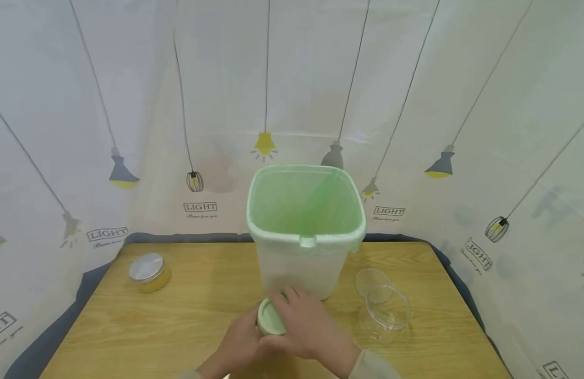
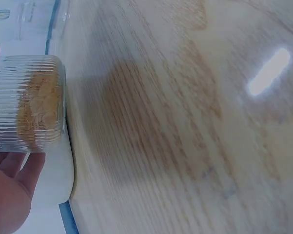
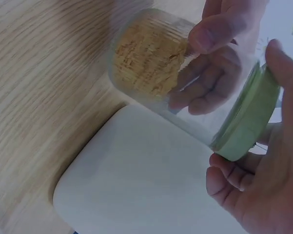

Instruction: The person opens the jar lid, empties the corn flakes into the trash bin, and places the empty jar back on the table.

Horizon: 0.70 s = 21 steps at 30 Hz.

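A ribbed glass jar (image 3: 148,53) holds tan, crumbly contents gathered at its bottom. My left hand (image 1: 240,339) grips the glass body, its fingers wrapped round the side in the right wrist view. Over the top, my right hand (image 1: 306,323) grasps the jar's pale green lid (image 1: 271,317), with thumb and fingers at opposite edges of the rim. The lid sits on the jar's mouth. Both hands and the jar are close in front of a white bin (image 1: 301,268), low over the wooden table (image 1: 197,310).
A light green bag (image 1: 292,202) lines the bin at the table's middle. Far left stands a jar with a silver lid (image 1: 147,266) and yellow contents. To the right of the bin are a clear round container (image 1: 389,316) and a clear disc-shaped lid (image 1: 368,279). A printed curtain (image 1: 292,79) surrounds the table.
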Motion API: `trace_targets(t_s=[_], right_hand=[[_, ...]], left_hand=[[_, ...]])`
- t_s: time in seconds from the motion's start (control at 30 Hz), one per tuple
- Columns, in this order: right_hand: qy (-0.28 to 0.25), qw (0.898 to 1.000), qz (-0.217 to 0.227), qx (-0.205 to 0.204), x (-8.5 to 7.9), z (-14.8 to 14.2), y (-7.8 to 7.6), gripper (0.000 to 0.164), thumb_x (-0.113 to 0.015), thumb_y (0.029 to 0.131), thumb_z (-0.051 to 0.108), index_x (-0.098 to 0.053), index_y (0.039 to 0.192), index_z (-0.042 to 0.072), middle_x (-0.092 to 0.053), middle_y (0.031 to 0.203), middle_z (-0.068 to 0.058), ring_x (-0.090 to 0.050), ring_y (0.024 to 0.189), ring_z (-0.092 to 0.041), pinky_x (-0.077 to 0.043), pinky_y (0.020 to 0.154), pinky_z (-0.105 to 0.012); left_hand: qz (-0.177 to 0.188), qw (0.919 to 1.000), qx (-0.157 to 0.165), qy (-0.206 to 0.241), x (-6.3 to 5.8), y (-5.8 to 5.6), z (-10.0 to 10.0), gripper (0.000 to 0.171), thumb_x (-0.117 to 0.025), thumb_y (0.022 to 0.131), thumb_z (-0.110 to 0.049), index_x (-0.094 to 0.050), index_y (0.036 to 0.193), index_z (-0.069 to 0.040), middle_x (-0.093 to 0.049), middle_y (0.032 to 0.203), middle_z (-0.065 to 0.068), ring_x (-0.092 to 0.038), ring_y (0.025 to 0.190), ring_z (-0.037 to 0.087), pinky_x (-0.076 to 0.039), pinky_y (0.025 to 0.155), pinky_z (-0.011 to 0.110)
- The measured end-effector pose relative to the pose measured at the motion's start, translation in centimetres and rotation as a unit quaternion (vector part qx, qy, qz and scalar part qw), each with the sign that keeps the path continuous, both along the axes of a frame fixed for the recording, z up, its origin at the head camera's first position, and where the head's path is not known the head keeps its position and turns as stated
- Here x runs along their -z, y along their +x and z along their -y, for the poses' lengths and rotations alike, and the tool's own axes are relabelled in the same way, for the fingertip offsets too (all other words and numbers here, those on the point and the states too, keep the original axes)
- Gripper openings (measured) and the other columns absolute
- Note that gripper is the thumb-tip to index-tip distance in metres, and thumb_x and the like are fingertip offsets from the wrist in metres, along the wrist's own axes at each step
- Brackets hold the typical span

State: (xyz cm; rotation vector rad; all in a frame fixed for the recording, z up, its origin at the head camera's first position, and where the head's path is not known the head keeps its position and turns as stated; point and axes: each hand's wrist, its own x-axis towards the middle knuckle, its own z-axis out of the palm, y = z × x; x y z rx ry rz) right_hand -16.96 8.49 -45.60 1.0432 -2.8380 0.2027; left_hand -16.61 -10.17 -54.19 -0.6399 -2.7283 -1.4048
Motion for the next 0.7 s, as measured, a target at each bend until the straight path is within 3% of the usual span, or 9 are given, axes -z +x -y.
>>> trace_targets(t_s=[0.23,0.47,0.6,0.7], right_hand=[[-0.003,0.999,0.031,-0.042,-0.6,-0.1,-0.4,0.081,-0.063,0.079,0.069,-0.045,0.141,0.02,-0.057,0.124,-0.002,-0.053,0.109,-0.017,-0.052,0.087,-0.033],[0.013,0.993,0.072,-0.096,-1.7,-0.6,-0.8,0.085,-0.078,0.074,0.051,-0.04,0.146,0.028,-0.05,0.139,0.0,-0.047,0.121,-0.018,-0.048,0.098,-0.035],[0.016,0.989,0.088,-0.117,-2.2,-0.7,-0.9,0.083,-0.082,0.074,0.04,-0.04,0.145,0.032,-0.049,0.141,0.003,-0.046,0.125,-0.018,-0.046,0.103,-0.037],[0.017,0.988,0.109,-0.111,-2.3,-0.7,-1.1,0.08,-0.08,0.076,0.045,-0.041,0.145,0.035,-0.047,0.144,0.003,-0.046,0.129,-0.02,-0.045,0.106,-0.04]], left_hand=[[0.035,0.9988,0.019,0.03,0.1,0.0,0.1,0.081,-0.077,0.076,-0.054,-0.043,0.142,-0.023,-0.064,0.126,-0.007,-0.064,0.108,0.008,-0.055,0.087,0.025],[0.032,0.9986,0.038,0.019,0.1,0.1,0.2,0.088,-0.078,0.073,-0.056,-0.037,0.145,-0.026,-0.06,0.132,-0.009,-0.062,0.111,0.009,-0.054,0.09,0.026],[0.038,0.9984,0.037,0.018,0.2,0.1,0.0,0.087,-0.079,0.072,-0.056,-0.04,0.142,-0.024,-0.059,0.131,-0.008,-0.061,0.112,0.01,-0.054,0.09,0.027],[0.051,0.9976,0.037,0.028,0.3,0.1,0.0,0.085,-0.08,0.072,-0.054,-0.041,0.142,-0.024,-0.059,0.131,-0.008,-0.06,0.112,0.01,-0.053,0.09,0.026]])
